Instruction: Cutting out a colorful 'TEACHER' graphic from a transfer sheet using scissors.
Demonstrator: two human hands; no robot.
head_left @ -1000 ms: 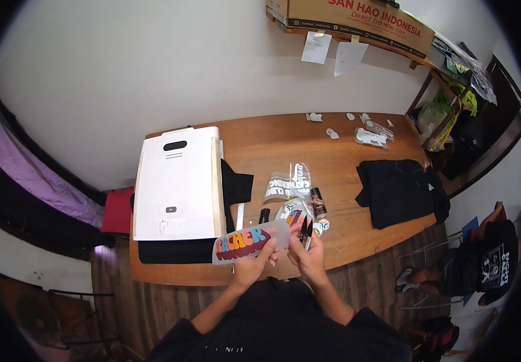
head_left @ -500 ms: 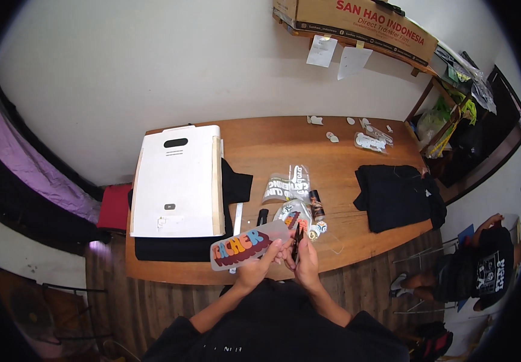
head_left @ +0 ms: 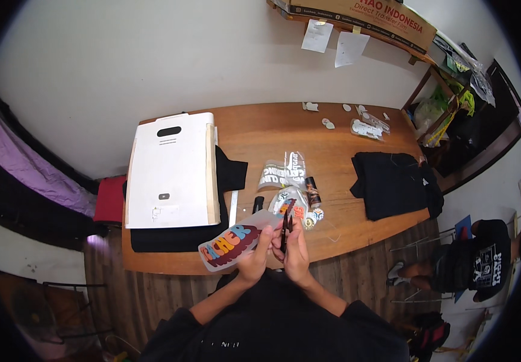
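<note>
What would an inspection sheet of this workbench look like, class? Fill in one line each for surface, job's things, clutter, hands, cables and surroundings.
Surface: wooden table, bare at the back, crowded toward the front edge.
Job's things: colourful lettered transfer sheet held over the front edge; dark scissors upright at its right end.
Clutter: white heat press on black cloth; more printed film pieces; folded black garment; small cut-outs at the far right.
Hands: left hand grips the sheet; right hand holds the scissors.
Cables: nothing seen.
Surroundings: white wall, cardboard box on shelf, person seated on the floor at right.
</note>
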